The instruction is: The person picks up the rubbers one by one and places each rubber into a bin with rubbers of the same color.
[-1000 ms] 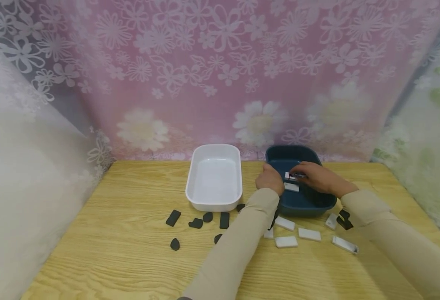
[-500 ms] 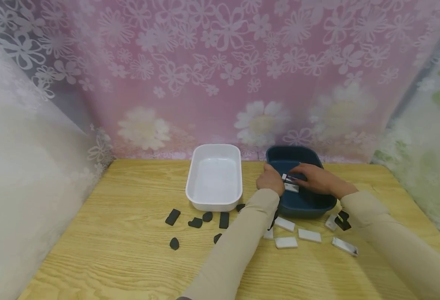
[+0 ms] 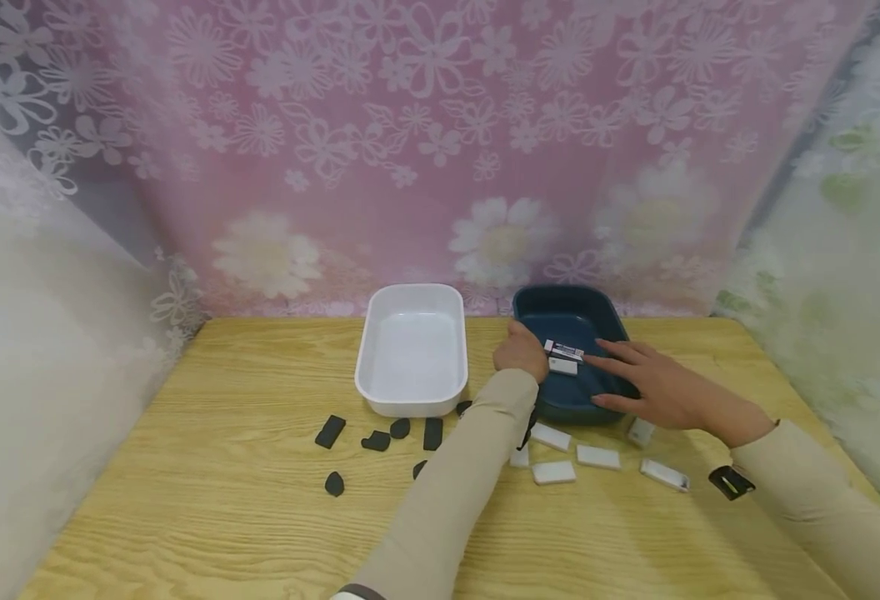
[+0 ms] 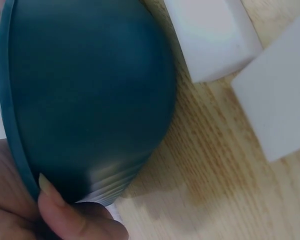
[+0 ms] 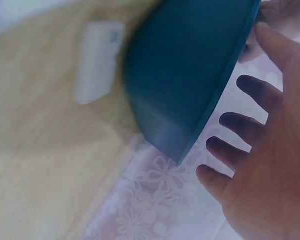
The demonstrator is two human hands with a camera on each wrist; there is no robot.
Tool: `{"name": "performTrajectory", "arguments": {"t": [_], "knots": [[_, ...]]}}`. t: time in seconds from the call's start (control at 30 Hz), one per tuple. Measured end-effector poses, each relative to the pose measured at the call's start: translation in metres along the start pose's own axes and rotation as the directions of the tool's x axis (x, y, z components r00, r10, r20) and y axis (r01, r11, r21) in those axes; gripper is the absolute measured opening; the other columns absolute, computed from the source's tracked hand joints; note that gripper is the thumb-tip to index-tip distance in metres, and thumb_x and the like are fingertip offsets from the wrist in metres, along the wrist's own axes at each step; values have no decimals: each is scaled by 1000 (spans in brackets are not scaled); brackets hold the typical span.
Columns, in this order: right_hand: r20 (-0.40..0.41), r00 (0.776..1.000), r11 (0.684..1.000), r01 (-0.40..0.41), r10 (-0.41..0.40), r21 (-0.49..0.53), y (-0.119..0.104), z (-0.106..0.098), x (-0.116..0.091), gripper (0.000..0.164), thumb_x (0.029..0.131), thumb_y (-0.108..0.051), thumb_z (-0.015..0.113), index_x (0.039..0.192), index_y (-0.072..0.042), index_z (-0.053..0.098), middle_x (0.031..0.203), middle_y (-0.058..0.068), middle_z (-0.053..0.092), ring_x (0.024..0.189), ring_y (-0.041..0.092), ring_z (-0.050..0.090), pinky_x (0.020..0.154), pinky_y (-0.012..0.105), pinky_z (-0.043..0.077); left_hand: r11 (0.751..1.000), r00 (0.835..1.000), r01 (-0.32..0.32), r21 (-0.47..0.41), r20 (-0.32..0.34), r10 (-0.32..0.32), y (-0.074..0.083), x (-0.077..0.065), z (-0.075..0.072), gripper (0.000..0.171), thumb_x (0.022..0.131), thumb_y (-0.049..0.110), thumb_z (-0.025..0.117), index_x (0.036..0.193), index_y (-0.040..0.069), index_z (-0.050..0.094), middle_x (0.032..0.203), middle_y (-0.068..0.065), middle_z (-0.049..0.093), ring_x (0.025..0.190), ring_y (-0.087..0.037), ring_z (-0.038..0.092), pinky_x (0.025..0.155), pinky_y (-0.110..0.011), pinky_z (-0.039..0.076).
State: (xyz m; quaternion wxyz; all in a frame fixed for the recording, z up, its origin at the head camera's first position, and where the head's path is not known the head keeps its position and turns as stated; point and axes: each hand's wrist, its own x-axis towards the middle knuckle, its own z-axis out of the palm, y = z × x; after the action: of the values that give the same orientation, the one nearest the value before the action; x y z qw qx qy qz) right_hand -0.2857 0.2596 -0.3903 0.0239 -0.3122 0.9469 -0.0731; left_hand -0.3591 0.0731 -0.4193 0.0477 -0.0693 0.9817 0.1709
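Observation:
At the dark blue bin (image 3: 571, 412), my left hand (image 3: 521, 353) holds the left rim, and the left wrist view shows its fingers (image 4: 72, 220) curled around the edge. My right hand (image 3: 665, 390) hovers over the bin's right side with fingers spread, holding nothing; the right wrist view also has these fingers (image 5: 240, 127) apart from the rim. On the bin floor lie a small white block with a dark printed label (image 3: 566, 351), like a sleeved eraser, and a plain white block (image 3: 563, 367) beside it.
A white bin (image 3: 412, 354) stands left of the blue one. Several white blocks (image 3: 598, 457) lie in front of the blue bin. Several black pieces, such as a rectangular one (image 3: 331, 432) and a rounded one (image 3: 334, 483), lie on the wooden table (image 3: 222, 500). A floral curtain hangs behind.
My right hand has let go of the labelled block inside the blue bin, opened its fingers and drawn back to the right. My left hand stays at the rim; the head view shifted slightly.

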Motion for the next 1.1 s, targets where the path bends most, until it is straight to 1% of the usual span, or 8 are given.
{"name": "performTrajectory", "arguments": {"t": [0.17,0.3,0.47,0.6,0.7,0.87,1.0,1.1], "knots": [[-18,1000,999,16,-17,-43,-8,9,-24,68,93,-54,52,148,-19,36,155,15,20,135,45,22,102,62,23,1000,1000,-4,-4,11,4,-4,2,-2,38,89,32,64,111,10,42,84,-4,69,75,-16,66,60,-29,51],[-71,995,997,64,-67,-41,-13,18,-42,65,93,-49,56,149,-22,35,157,9,17,135,43,23,99,61,27,1000,1000,-4,-6,20,4,-5,1,-5,36,91,32,62,112,10,42,83,-4,69,75,-16,66,60,-29,51],[-174,976,990,119,-130,-73,-17,26,-60,64,91,-37,65,147,-23,38,156,5,21,136,33,27,92,54,40,999,1000,13,-39,-1,-13,-4,2,-9,33,91,30,61,111,10,44,90,-4,70,82,-17,66,65,-30,52],[-246,957,985,125,-151,-120,-19,32,-75,68,85,-30,72,145,-20,42,155,7,22,134,28,30,82,48,48,999,1000,5,-44,-4,-5,-3,4,-9,34,91,30,61,112,10,44,93,-5,70,84,-17,66,67,-30,52],[-264,954,986,109,-140,-129,-18,38,-84,70,82,-27,75,144,-20,44,151,11,28,128,30,35,77,46,51,999,1000,-1,-38,-5,1,-2,6,-8,35,91,30,61,113,9,44,93,-5,70,84,-17,66,67,-30,52],[-266,955,987,106,-134,-118,-14,48,-95,64,79,-20,78,137,-18,52,136,14,42,116,29,45,71,41,52,999,1000,-2,-42,-2,2,0,7,-7,35,92,30,61,114,9,43,93,-5,70,84,-17,67,67,-31,52],[-272,943,979,166,-193,-119,-9,54,-98,59,74,-12,80,129,-13,58,126,11,50,108,25,51,71,37,52,999,1000,0,-49,11,0,0,5,-4,39,91,30,62,117,9,43,94,-5,70,84,-17,67,67,-31,52],[-279,926,966,236,-256,-104,-5,58,-97,55,70,-4,81,120,-14,63,117,7,55,99,20,55,71,26,50,999,1000,1,-49,23,0,0,2,-2,40,90,30,63,118,9,43,93,-5,70,84,-18,66,67,-31,52]]}}
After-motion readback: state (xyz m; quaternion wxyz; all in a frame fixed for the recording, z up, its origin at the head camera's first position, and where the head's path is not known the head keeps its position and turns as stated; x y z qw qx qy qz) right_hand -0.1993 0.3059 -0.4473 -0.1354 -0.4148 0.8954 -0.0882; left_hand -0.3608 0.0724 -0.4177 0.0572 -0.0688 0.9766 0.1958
